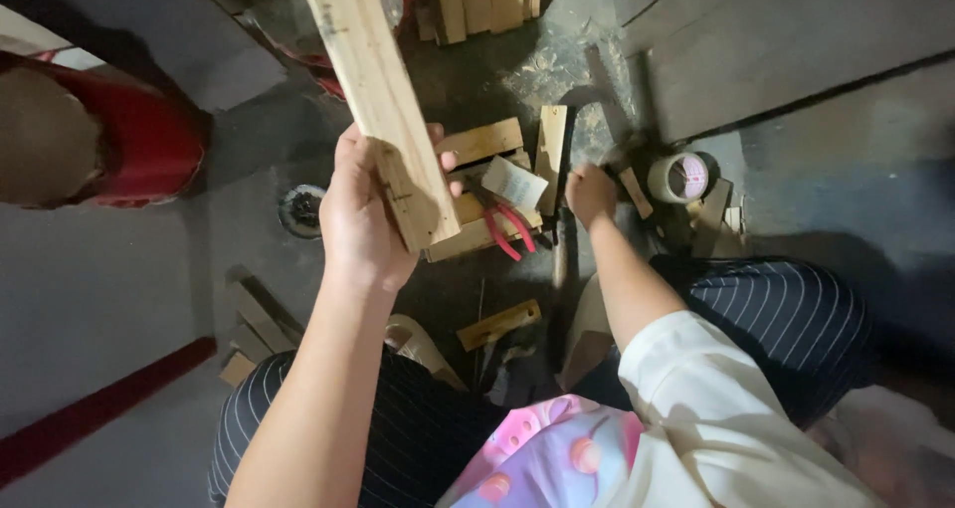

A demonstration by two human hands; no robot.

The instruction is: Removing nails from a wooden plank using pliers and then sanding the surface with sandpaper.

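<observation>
Head cam, looks straight down, close over hands (pixel 363 214), floor (pixel 99 289)

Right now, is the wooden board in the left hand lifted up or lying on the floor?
Lifted: the left hand grips the wooden board above the floor.

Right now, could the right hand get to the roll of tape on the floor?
Probably yes. The right hand is low by the floor, and the roll of tape sits just beside it. Only a small wood scrap lies between them, and the hand looks closed, maybe around something.
</observation>
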